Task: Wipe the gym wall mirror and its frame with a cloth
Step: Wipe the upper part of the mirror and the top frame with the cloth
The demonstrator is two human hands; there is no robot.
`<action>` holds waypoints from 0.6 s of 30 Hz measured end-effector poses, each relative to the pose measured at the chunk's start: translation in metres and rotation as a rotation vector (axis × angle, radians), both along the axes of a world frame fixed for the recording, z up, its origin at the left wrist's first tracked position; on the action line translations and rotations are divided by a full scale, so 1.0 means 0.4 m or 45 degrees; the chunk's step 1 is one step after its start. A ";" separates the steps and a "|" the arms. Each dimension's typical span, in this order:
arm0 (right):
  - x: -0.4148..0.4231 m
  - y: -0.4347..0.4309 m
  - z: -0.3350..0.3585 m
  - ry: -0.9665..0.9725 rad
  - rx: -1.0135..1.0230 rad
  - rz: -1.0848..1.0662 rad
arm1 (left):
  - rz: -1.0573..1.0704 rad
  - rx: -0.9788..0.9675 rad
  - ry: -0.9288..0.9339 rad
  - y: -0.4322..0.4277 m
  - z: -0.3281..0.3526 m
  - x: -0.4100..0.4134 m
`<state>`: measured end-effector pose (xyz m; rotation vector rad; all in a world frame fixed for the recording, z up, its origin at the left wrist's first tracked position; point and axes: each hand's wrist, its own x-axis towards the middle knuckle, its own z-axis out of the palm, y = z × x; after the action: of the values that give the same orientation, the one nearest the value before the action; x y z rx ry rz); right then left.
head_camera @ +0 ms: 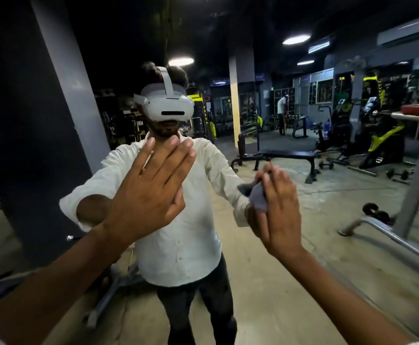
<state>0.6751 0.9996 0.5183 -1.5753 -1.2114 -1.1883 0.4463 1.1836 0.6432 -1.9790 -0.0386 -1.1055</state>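
My right grip [278, 210] is flat-fingered, pressing the bunched grey cloth [258, 199] onto the wall mirror [315, 270] dead ahead, left grip [151, 190] spread flat on the glass beside it, so the right one does the sweeping imo; can't see the frame.

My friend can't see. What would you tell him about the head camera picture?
A person's right hand presses a grey cloth against a mirror, while the left hand lies flat on the glass. The mirror shows the person in a white shirt and headset, with a bench and weights behind.
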 end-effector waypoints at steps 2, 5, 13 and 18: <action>0.014 -0.002 0.066 0.122 0.137 -0.035 | -0.056 0.031 -0.042 -0.011 0.038 0.018; 0.006 0.014 0.180 0.050 0.119 -0.006 | -0.047 0.083 -0.099 -0.046 0.144 0.066; 0.090 -0.017 0.530 -0.139 0.191 -0.037 | 0.121 0.037 -0.135 -0.123 0.387 0.176; 0.072 0.011 0.668 0.056 0.415 -0.051 | 0.128 -0.012 -0.222 -0.115 0.411 0.193</action>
<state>0.7037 1.0039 0.7855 -1.3779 -0.9080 -1.2964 0.5237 1.1375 0.8075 -1.8632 -0.2336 -1.2100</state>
